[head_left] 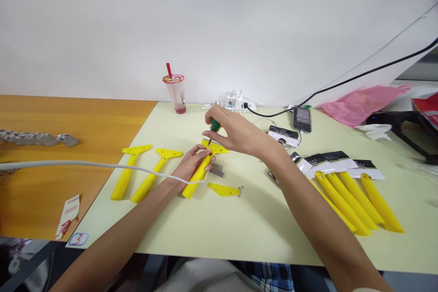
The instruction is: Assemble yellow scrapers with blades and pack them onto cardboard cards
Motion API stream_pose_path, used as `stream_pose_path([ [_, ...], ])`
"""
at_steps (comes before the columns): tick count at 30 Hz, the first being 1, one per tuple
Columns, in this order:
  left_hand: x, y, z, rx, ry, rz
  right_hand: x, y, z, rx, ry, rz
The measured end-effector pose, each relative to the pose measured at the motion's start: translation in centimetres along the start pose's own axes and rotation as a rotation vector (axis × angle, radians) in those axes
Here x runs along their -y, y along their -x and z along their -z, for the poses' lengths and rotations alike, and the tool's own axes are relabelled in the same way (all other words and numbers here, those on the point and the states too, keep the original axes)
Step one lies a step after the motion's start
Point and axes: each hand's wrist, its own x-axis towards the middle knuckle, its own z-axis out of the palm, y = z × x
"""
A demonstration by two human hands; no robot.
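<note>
My left hand [194, 162] is closed around a yellow scraper [198, 175] just below its wide head, holding it against the table. Gripped in my right hand [232, 130] is a screwdriver with a green handle [215, 125], held upright with its tip at the scraper's head. Beside the scraper lie dark flat blades [218, 171]. A loose yellow cover plate [224, 190] rests nearer to me, with small screws [241, 190] at its right end. Two more yellow scrapers [125, 175] [153, 178] lie left of my left hand.
Several yellow scrapers with black-and-white head covers [345, 191] lie at right. At the back stand a plastic cup [176, 93] with a red straw, a power strip [231, 100] and a phone-like device [302, 118]. A white cable [102, 164] crosses above my left forearm. A pink bag [362, 102] sits back right.
</note>
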Motion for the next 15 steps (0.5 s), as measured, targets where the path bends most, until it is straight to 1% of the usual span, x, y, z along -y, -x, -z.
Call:
stream_pose_path([
  [4,-0.1,-0.1,0.2,-0.016,0.020,-0.015,0.1,0.2,-0.1,0.020,-0.105,0.033],
  [6,-0.2,0.0,0.4,-0.018,0.032,-0.024,0.4,0.2,-0.3,0.020,-0.110,0.044],
  [8,-0.3,0.1,0.4,-0.011,0.038,-0.022,0.9,0.1,-0.5,0.021,-0.055,0.050],
  [13,0.0,0.3,-0.2,-0.005,0.064,-0.035,2.1,-0.3,-1.3,0.026,0.179,0.032],
  [15,0.1,0.3,-0.3,-0.011,0.071,-0.036,2.2,-0.4,-1.4,0.002,0.209,0.024],
])
